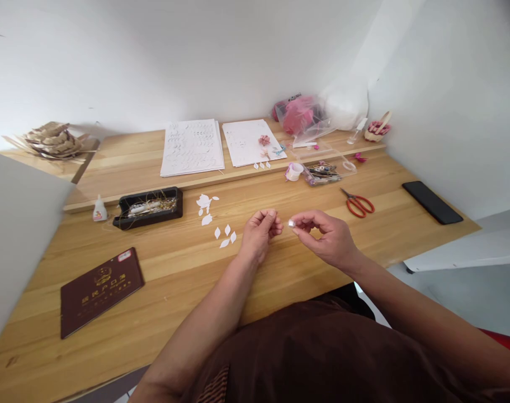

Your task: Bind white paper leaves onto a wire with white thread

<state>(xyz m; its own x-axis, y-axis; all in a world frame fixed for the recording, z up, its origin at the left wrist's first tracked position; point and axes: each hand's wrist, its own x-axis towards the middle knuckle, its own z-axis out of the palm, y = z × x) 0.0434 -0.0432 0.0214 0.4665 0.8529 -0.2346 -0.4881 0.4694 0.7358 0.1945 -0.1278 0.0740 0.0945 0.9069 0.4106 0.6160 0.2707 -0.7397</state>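
Observation:
My right hand (322,238) pinches a small shiny whitish piece (291,223) between thumb and fingertips, above the table's front part. Close by on its left, my left hand (259,232) is closed, thumb pressed on the curled index finger; whatever it holds, if anything, is too small to make out. Left of that hand lie several white leaf-shaped cutouts (225,243), and beyond them more white paper cutouts (203,202). Red-handled scissors (358,205) rest on the wood to the right of my right hand.
A black tray (177,202) of small parts and a glue bottle (99,210) stand at left, behind a maroon booklet (102,291). Paper sheets (190,148) lie on the raised back shelf. A clear box (322,172) stands behind my hands; a black phone (431,202) lies far right.

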